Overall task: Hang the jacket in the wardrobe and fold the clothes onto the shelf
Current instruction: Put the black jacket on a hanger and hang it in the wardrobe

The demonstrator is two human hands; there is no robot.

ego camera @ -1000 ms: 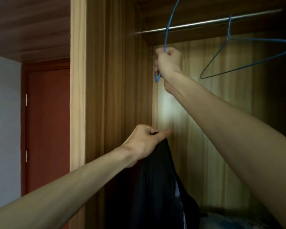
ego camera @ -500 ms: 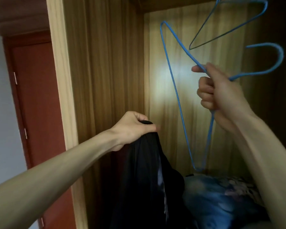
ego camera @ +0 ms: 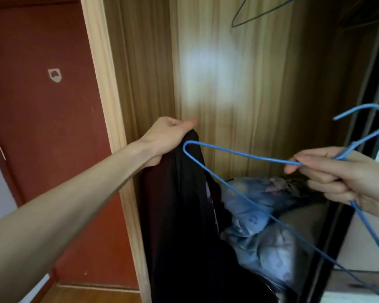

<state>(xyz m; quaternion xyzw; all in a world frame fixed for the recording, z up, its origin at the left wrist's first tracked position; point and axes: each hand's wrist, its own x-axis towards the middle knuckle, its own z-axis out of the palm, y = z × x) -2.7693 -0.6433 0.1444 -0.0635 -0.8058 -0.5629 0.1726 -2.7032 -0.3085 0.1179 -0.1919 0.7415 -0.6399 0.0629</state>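
My left hand [ego camera: 166, 136] grips the top of a black jacket [ego camera: 184, 226], which hangs straight down in front of the open wooden wardrobe [ego camera: 239, 88]. My right hand [ego camera: 346, 180] holds a blue wire hanger [ego camera: 245, 153] by its neck at the right of the view. The hanger's hook curves up to the right and one shoulder tip points left, close to the jacket's top just under my left hand.
A second blue hanger [ego camera: 249, 16] hangs at the wardrobe's top. Crumpled blue and patterned clothes [ego camera: 258, 215] lie on the wardrobe floor behind the jacket. A red-brown door [ego camera: 42, 127] stands to the left, and the wardrobe's dark sliding door edge [ego camera: 372, 106] is at the right.
My right hand took the blue hanger off the rail and brought it down and right, turning it so one tip points at the jacket. The view tilted downward.
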